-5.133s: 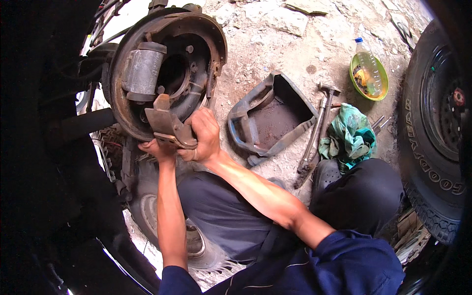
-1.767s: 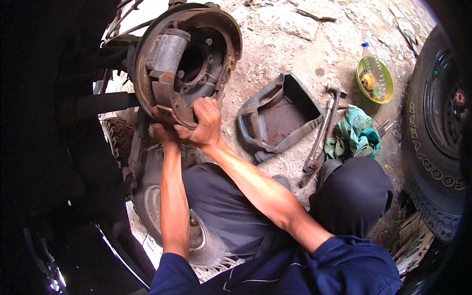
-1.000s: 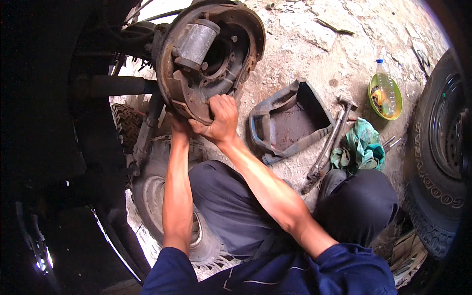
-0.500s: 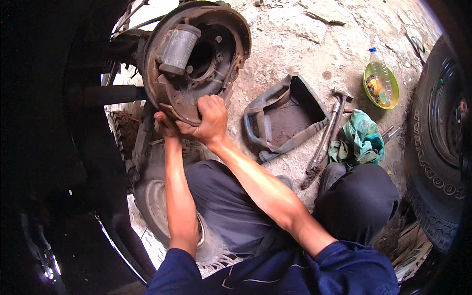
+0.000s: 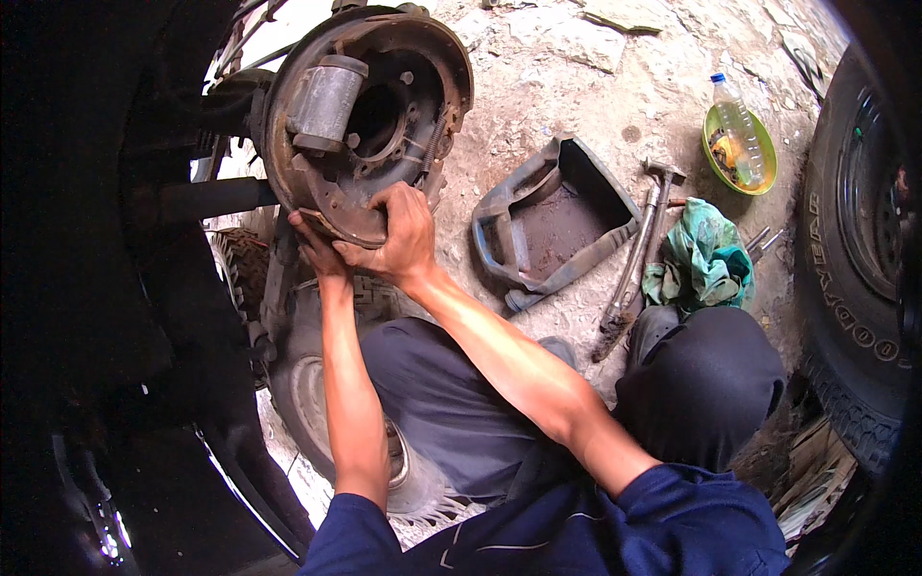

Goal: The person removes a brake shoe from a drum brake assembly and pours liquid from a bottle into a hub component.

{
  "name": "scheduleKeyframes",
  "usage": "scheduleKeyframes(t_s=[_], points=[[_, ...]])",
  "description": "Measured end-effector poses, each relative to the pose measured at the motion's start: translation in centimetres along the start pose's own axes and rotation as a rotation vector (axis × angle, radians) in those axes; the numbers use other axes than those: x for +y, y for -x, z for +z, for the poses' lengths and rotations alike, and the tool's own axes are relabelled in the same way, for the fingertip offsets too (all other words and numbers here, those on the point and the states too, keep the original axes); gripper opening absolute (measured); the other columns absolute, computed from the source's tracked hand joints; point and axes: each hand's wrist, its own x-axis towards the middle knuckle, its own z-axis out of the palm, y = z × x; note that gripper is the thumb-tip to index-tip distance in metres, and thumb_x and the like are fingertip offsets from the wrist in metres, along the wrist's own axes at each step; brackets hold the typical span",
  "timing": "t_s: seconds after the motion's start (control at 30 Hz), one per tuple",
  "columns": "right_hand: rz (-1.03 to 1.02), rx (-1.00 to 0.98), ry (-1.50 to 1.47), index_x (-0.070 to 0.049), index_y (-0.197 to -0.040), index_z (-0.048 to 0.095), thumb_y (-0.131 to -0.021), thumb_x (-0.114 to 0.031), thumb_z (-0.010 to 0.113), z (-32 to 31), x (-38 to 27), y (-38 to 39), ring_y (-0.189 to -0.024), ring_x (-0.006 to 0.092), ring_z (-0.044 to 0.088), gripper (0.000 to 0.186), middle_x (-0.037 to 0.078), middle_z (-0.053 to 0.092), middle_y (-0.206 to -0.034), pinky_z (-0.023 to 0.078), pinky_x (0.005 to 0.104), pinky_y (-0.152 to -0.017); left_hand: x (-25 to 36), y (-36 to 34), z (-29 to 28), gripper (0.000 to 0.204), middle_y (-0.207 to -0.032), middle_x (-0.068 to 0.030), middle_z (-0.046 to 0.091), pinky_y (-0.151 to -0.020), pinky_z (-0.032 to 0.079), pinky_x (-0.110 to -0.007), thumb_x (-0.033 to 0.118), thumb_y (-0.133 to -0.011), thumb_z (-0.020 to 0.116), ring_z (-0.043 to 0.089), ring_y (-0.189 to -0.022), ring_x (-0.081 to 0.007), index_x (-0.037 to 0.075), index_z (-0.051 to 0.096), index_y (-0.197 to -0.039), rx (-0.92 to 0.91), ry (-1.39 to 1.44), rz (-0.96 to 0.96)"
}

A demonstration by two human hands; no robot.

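Your fingers are curling over the lower edge of the rusty brake backing plate (image 5: 370,125): your right hand (image 5: 399,240) is gripping the curved brake shoe (image 5: 346,223) from the front, while your left hand (image 5: 315,248) is cupping the same shoe from underneath. That plate is hanging on the axle at upper left, with a grey wheel cylinder (image 5: 325,101) sitting near its top. You are sitting on a wheel (image 5: 307,394) lying flat beneath your legs. On the stony ground to your right a cut plastic container (image 5: 552,230) is lying, a hammer (image 5: 642,245) just beside it, then a green rag (image 5: 701,254), and farther off a green bowl (image 5: 744,182) holding a bottle (image 5: 738,130).
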Motion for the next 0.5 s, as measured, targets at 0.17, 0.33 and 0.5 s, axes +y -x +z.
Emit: scheduleKeyframes(t_s=[0.17, 0.33, 0.5], points=[[-0.016, 0.011, -0.019, -0.003, -0.083, 0.052, -0.060, -0.056, 0.081, 0.2, 0.3, 0.2, -0.076, 0.0331, 0.053, 0.065, 0.013, 0.051, -0.080, 0.043, 0.0418, -0.070, 0.3, 0.4, -0.2, 0.075, -0.116, -0.0155, 0.054, -0.094, 0.039, -0.039, 0.066, -0.098, 0.020, 0.052, -0.104, -0.0253, 0.000, 0.051, -0.113, -0.055, 0.000, 0.105], [-0.031, 0.115, -0.104, -0.003, -0.091, 0.050, -0.058, -0.059, 0.083, 0.9, 0.3, 0.7, -0.080, 0.0319, 0.052, 0.074, 0.014, 0.049, -0.088, 0.044, 0.0415, -0.074, -1.6, -0.8, -1.3, 0.072, -0.115, -0.0120, 0.053, -0.096, 0.037, -0.038, 0.064, -0.099, 0.017, 0.049, -0.105, -0.0229, 0.002, 0.049, -0.117, -0.075, 0.034, 0.103], [-0.022, 0.184, -0.051, -0.003, -0.102, 0.047, -0.057, -0.062, 0.082, 1.4, 0.3, 1.2, -0.091, 0.0337, 0.050, 0.082, 0.015, 0.048, -0.097, 0.042, 0.0459, -0.085, 0.4, 0.0, -0.5, 0.077, -0.131, -0.0120, 0.049, -0.104, 0.033, -0.038, 0.065, -0.099, 0.015, 0.046, -0.118, -0.0225, 0.002, 0.042, -0.133, -0.153, 0.016, 0.175]])
